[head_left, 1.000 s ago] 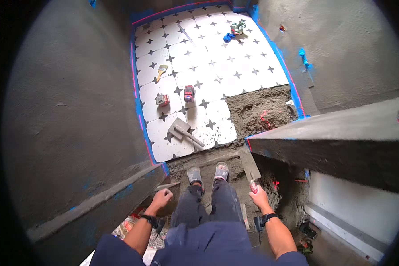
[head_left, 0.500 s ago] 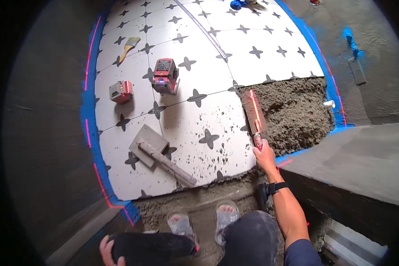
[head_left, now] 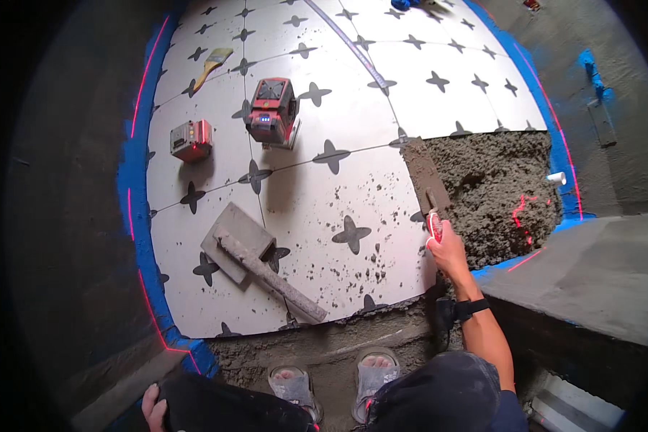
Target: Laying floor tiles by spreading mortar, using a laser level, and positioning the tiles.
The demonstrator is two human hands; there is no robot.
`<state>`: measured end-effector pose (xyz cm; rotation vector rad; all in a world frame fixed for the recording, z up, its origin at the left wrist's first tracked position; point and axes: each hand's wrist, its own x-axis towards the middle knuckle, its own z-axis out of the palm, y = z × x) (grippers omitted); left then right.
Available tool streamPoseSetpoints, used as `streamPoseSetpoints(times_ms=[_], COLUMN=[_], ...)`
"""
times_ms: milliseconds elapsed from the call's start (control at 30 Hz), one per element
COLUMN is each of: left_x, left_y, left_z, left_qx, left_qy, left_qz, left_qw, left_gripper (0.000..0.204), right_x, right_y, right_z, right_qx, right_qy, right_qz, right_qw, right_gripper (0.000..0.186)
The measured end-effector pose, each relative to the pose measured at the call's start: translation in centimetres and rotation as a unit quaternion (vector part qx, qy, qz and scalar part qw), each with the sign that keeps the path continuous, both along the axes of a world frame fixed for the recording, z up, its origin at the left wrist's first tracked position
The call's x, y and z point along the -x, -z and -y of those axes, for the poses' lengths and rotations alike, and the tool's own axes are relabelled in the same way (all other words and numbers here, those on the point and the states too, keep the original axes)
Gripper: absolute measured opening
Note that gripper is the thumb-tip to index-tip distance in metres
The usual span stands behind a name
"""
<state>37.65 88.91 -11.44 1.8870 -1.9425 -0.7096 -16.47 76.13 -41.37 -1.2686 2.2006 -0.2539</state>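
Observation:
My right hand point(head_left: 450, 250) is closed round the red handle of a long flat trowel point(head_left: 426, 173). The blade is smeared with mortar and lies at the left side of the wet mortar bed point(head_left: 493, 176), along the edge of a white patterned tile point(head_left: 381, 198). Mortar crumbs are scattered over that tile. At the lower left, the fingertips of my left hand point(head_left: 153, 408) show beside my dark trouser leg, apart and with nothing in them; the rest of that hand is hidden.
A grey square-headed tool with a long handle point(head_left: 245, 248) lies on the tiles. Beyond it stand a red laser level point(head_left: 272, 111) and a battery pack point(head_left: 192, 140); a paintbrush point(head_left: 212, 66) lies farther back. A white pipe stub point(head_left: 556, 178) sticks out beside the mortar.
The trowel blade has shifted left toward the tile edge. The red laser line has left the blade and now falls on the mortar to its right. The whole view has shifted slightly.

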Motion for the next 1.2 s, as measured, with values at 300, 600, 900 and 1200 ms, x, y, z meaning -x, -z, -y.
streamPoseSetpoints(times_ms=[300, 600, 900, 1200], left_x=[0.1, 0.1, 0.3, 0.8], left_y=[1.8, 2.6, 3.0, 2.4], left_z=[0.7, 0.5, 1.5, 0.4], left_qx=[0.003, 0.010, 0.022, 0.011], left_qy=[-0.024, -0.014, 0.015, -0.021], left_qz=[-0.044, -0.038, -0.019, -0.009], left_qw=[0.999, 0.999, 0.999, 1.000], left_gripper=[0.058, 0.059, 0.060, 0.056], right_x=[-0.8, -5.6, -1.6, -7.1], right_y=[0.3, -2.8, 0.4, -0.4], right_z=[-3.7, -16.9, 0.8, 1.7], right_qx=[-0.031, -0.107, 0.052, -0.034], right_qy=[-0.123, -0.289, -0.093, -0.270], right_qz=[-0.013, 0.103, 0.010, 0.017], right_qw=[0.992, 0.946, 0.994, 0.962], right_gripper=[0.036, 0.027, 0.033, 0.031])
